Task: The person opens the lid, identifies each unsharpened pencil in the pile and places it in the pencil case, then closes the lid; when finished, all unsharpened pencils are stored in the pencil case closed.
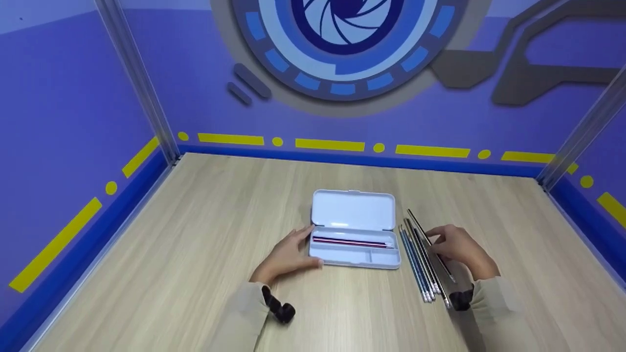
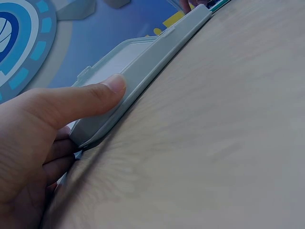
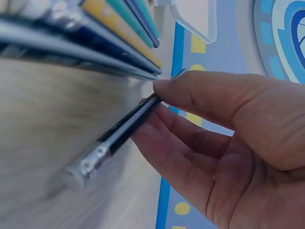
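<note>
An open white pencil case [image 1: 337, 255] lies on the table with its lid raised behind it. Dark red striped pencils [image 1: 349, 242] lie in its rear compartment. My left hand [image 1: 287, 255] holds the case at its left end; in the left wrist view, the thumb presses the case's front wall [image 2: 152, 69] and the other fingers are partly hidden. To the right of the case, my right hand [image 1: 458, 245] pinches a dark pencil [image 3: 127, 125] between thumb and fingers, its eraser end pointing toward me. Beside it lies a bunch of pencils [image 1: 414, 259], some blue, others dark.
The wood-grain table [image 1: 195, 254] is bounded by a blue printed back wall [image 1: 205, 112] and side walls with metal corner posts [image 1: 142, 83]. Black straps [image 1: 279, 307] hang at both wrists.
</note>
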`<state>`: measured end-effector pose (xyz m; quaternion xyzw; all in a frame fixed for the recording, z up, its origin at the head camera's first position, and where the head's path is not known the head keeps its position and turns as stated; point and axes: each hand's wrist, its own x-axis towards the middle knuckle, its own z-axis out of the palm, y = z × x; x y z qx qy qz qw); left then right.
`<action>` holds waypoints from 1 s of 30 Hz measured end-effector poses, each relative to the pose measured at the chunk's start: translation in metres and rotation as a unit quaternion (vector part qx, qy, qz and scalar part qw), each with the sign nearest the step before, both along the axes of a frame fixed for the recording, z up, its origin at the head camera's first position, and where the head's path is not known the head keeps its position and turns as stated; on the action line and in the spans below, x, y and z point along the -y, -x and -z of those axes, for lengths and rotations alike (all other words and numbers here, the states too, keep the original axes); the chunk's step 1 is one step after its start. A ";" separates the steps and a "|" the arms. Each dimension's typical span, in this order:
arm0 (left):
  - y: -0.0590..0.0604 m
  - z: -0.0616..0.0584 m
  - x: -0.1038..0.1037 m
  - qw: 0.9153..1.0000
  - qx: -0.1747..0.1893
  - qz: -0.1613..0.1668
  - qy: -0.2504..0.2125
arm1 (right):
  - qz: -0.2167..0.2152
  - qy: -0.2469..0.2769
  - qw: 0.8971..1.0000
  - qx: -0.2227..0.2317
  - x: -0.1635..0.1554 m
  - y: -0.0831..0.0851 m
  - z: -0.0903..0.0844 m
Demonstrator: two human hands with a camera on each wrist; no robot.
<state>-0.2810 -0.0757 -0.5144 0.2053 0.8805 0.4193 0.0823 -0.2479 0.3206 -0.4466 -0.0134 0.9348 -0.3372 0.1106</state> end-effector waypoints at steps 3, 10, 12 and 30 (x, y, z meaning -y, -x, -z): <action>0.000 -0.002 0.000 1.000 -0.001 0.001 0.000 | 0.001 0.003 1.000 -0.007 0.002 0.003 -0.005; -0.001 -0.003 -0.001 1.000 0.003 -0.003 0.008 | 0.012 -0.010 0.999 -0.032 0.012 0.008 -0.012; -0.002 -0.002 -0.001 1.000 0.000 -0.002 0.009 | 0.015 -0.008 0.999 -0.042 0.015 0.009 -0.014; -0.002 -0.003 0.000 1.000 0.007 -0.007 -0.004 | -0.044 0.000 0.987 -0.156 0.064 0.029 -0.027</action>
